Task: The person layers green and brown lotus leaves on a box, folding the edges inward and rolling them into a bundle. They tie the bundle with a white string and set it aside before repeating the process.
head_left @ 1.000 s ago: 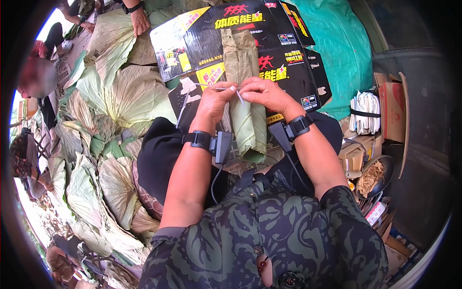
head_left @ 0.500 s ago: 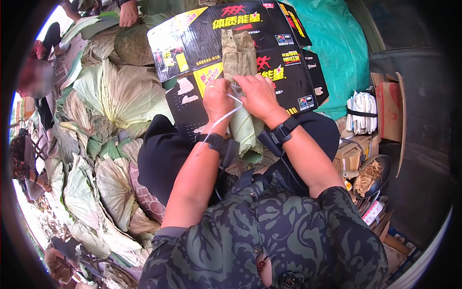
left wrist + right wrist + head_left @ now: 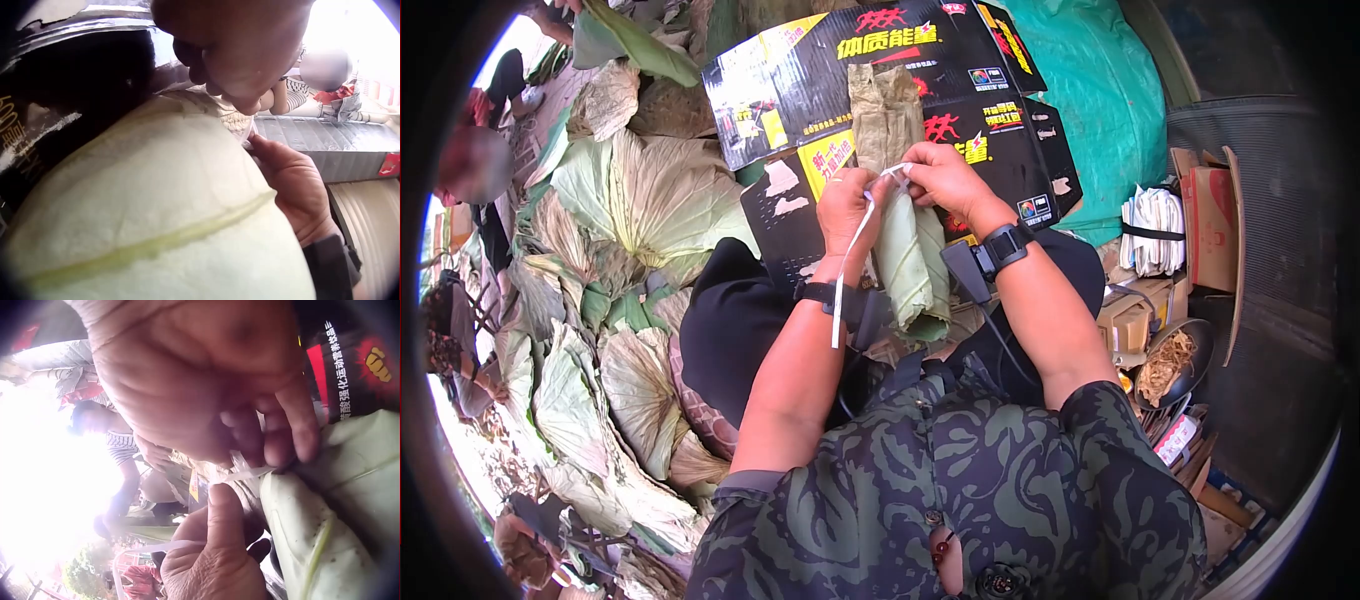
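Note:
A long roll of pale green and brown leaves (image 3: 910, 265) lies lengthwise before the person, its upper part over flattened black cardboard. Around its middle runs a white strap (image 3: 840, 290), whose loose end hangs over the left forearm. The left hand (image 3: 847, 210) pinches the strap at the roll's left side; its thumb shows in the right wrist view beside the strap (image 3: 250, 474). From the right, the right hand (image 3: 950, 183) pinches the strap over the roll, fingers curled. The left wrist view shows the leaf roll (image 3: 156, 206) large, between the two hands.
Black printed cardboard (image 3: 800, 90) lies under the roll's top. Large dried leaves (image 3: 650, 200) spread at the left, with other people beyond. A green sheet (image 3: 1100, 110), a paper stack (image 3: 1155, 230), boxes and a bowl of brown shreds (image 3: 1168, 368) stand at the right.
The hands have shifted and come together again over the roll, and the strap's loose end now hangs straighter over the left forearm. At the top left, a leaf has been lifted.

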A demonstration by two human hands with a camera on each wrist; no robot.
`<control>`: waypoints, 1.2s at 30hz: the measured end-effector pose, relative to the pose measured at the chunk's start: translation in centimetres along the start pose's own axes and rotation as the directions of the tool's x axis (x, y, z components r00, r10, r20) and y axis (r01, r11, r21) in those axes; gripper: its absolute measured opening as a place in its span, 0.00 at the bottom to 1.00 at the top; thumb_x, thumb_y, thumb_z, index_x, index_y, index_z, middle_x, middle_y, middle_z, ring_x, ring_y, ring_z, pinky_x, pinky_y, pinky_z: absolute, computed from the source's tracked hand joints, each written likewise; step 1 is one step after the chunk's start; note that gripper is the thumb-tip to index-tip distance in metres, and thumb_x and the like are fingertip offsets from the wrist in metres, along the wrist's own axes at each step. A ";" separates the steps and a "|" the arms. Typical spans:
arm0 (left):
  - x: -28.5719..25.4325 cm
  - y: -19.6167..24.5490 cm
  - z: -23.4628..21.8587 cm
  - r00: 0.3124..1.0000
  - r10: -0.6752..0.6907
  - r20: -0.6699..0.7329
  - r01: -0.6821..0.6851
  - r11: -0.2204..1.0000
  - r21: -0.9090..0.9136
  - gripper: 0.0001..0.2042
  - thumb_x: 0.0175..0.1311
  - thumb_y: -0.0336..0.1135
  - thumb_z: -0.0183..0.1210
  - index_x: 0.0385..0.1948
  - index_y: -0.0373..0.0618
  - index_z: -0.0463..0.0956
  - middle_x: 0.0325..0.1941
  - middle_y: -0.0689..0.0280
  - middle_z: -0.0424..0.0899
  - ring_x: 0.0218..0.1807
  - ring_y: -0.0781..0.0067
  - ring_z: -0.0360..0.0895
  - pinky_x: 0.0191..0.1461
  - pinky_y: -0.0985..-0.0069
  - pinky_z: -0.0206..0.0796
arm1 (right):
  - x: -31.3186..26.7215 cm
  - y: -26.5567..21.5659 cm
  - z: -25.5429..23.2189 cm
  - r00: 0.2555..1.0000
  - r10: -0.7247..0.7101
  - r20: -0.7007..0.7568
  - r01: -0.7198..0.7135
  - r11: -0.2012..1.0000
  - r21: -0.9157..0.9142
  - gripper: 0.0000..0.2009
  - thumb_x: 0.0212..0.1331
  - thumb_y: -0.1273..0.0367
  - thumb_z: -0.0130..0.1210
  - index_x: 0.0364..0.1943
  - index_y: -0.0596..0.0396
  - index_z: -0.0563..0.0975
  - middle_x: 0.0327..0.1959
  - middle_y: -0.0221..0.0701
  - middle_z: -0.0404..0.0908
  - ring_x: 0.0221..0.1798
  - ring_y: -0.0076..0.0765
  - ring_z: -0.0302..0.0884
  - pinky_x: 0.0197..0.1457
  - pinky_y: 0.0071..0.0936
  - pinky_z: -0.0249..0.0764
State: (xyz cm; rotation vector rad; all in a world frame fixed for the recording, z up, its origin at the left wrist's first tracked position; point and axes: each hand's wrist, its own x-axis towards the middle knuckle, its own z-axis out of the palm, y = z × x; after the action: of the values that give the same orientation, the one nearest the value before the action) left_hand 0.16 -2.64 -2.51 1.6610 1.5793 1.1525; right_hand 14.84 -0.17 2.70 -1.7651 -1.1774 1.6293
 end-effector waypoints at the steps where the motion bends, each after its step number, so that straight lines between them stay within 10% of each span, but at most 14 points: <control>1: 0.0 0.3 -0.5 0.998 0.005 0.058 -0.010 0.997 0.079 0.10 0.50 0.40 0.60 0.22 0.45 0.73 0.24 0.60 0.74 0.30 0.58 0.73 0.32 0.64 0.64 | 0.2 0.5 -0.1 1.000 -0.001 -0.001 0.001 1.000 0.003 0.06 0.54 0.72 0.51 0.31 0.62 0.74 0.25 0.27 0.76 0.29 0.24 0.74 0.33 0.24 0.71; 4: -0.3 0.4 -1.9 0.992 -0.063 0.110 0.038 0.975 0.219 0.11 0.53 0.42 0.58 0.21 0.45 0.73 0.25 0.62 0.75 0.31 0.57 0.74 0.32 0.64 0.64 | -0.3 1.4 0.1 0.829 -0.526 -0.189 0.257 0.659 -0.707 0.05 0.54 0.70 0.48 0.30 0.55 0.73 0.25 0.38 0.77 0.28 0.45 0.76 0.32 0.39 0.72; 6: -0.5 0.2 -2.4 0.984 -0.113 0.135 0.069 0.953 0.296 0.12 0.54 0.42 0.58 0.20 0.44 0.73 0.26 0.61 0.76 0.32 0.57 0.74 0.32 0.64 0.64 | -0.7 2.0 -0.2 0.840 -0.517 -0.168 0.185 0.562 -0.806 0.05 0.51 0.70 0.48 0.29 0.55 0.73 0.26 0.40 0.77 0.31 0.48 0.76 0.33 0.42 0.72; 11: 0.1 1.1 -2.6 0.983 0.150 0.107 -0.120 0.962 -0.247 0.10 0.59 0.38 0.54 0.26 0.41 0.77 0.26 0.65 0.77 0.27 0.71 0.73 0.33 0.74 0.65 | -1.3 2.9 0.0 0.890 -0.440 -0.118 0.065 0.379 -0.923 0.05 0.50 0.71 0.46 0.28 0.54 0.74 0.28 0.41 0.78 0.33 0.49 0.77 0.34 0.43 0.72; 12: 0.5 2.0 -3.0 0.930 -0.074 0.360 0.243 0.859 -0.450 0.09 0.60 0.37 0.54 0.29 0.40 0.77 0.28 0.66 0.78 0.28 0.75 0.73 0.33 0.77 0.64 | -1.2 2.9 0.4 0.886 -0.454 -0.093 0.074 0.338 -0.938 0.06 0.50 0.71 0.46 0.29 0.53 0.74 0.28 0.40 0.78 0.33 0.48 0.78 0.34 0.41 0.73; 13: 0.7 2.5 -3.1 0.755 -0.202 0.624 0.592 0.621 -0.514 0.09 0.61 0.36 0.53 0.31 0.39 0.76 0.30 0.68 0.78 0.30 0.79 0.73 0.34 0.81 0.64 | -1.2 2.9 0.6 0.887 -0.452 -0.096 0.070 0.337 -0.939 0.06 0.50 0.71 0.46 0.29 0.53 0.74 0.28 0.40 0.78 0.33 0.48 0.78 0.34 0.41 0.73; 14: 0.8 2.8 -2.7 0.760 -0.212 0.615 0.622 0.513 -0.591 0.10 0.62 0.36 0.53 0.37 0.38 0.75 0.31 0.69 0.78 0.31 0.84 0.72 0.33 0.87 0.63 | -1.2 2.8 0.8 0.891 -0.446 -0.081 0.087 0.344 -0.935 0.06 0.50 0.70 0.46 0.29 0.53 0.74 0.28 0.40 0.78 0.33 0.48 0.78 0.35 0.41 0.73; 17: 1.0 1.4 -1.3 0.756 -0.297 0.584 0.642 0.513 -0.570 0.10 0.60 0.35 0.55 0.38 0.39 0.75 0.32 0.69 0.78 0.33 0.84 0.73 0.33 0.87 0.63 | -1.2 2.5 0.3 0.898 -0.432 -0.082 0.105 0.392 -0.914 0.06 0.48 0.69 0.48 0.27 0.54 0.74 0.26 0.40 0.78 0.33 0.47 0.77 0.35 0.41 0.71; 19: 0.6 -0.1 -0.7 0.790 -0.268 0.551 0.577 0.627 -0.523 0.10 0.59 0.33 0.56 0.40 0.39 0.75 0.33 0.68 0.77 0.35 0.83 0.74 0.36 0.86 0.65 | -1.8 1.6 -0.3 0.922 -0.362 -0.135 0.186 0.723 -0.665 0.07 0.46 0.67 0.50 0.26 0.55 0.75 0.24 0.40 0.77 0.31 0.48 0.76 0.34 0.41 0.70; 23: -0.2 -0.1 0.6 0.906 -0.053 0.420 0.216 0.911 -0.351 0.11 0.54 0.30 0.58 0.40 0.42 0.78 0.28 0.66 0.78 0.31 0.78 0.74 0.39 0.80 0.68 | -2.0 0.5 0.1 0.893 -0.450 0.028 0.419 0.807 -0.416 0.09 0.45 0.65 0.52 0.25 0.56 0.75 0.23 0.42 0.76 0.29 0.49 0.75 0.33 0.37 0.70; 26: 0.3 0.3 0.1 0.819 -0.269 0.507 0.523 0.712 -0.468 0.09 0.61 0.32 0.54 0.37 0.38 0.76 0.24 0.72 0.77 0.25 0.86 0.70 0.30 0.88 0.63 | -1.9 0.9 1.1 0.882 -0.456 -0.118 0.388 0.846 -0.367 0.12 0.45 0.63 0.55 0.25 0.58 0.74 0.21 0.38 0.76 0.27 0.44 0.76 0.33 0.35 0.70; 30: 0.3 0.6 -0.6 0.800 -0.325 0.504 0.598 0.491 -0.633 0.10 0.62 0.35 0.53 0.37 0.39 0.76 0.25 0.72 0.76 0.25 0.86 0.68 0.30 0.87 0.62 | -1.9 3.4 1.6 0.907 -0.317 -0.276 0.188 0.893 -0.408 0.16 0.42 0.61 0.62 0.30 0.58 0.72 0.23 0.34 0.76 0.27 0.36 0.75 0.33 0.30 0.70; 36: 0.1 0.6 -0.3 0.785 -0.358 0.506 0.618 0.509 -0.599 0.09 0.63 0.35 0.51 0.37 0.41 0.76 0.26 0.72 0.76 0.28 0.85 0.69 0.33 0.86 0.62 | -0.6 5.5 0.7 0.965 -0.160 -0.208 0.087 0.942 -0.324 0.17 0.37 0.68 0.66 0.32 0.57 0.71 0.28 0.35 0.75 0.34 0.40 0.75 0.37 0.32 0.71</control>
State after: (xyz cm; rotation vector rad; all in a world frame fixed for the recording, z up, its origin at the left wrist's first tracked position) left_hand 0.22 -2.64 -1.84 0.6988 1.0230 0.9436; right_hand 15.76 -3.74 -1.52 -1.9624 -1.4614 1.1749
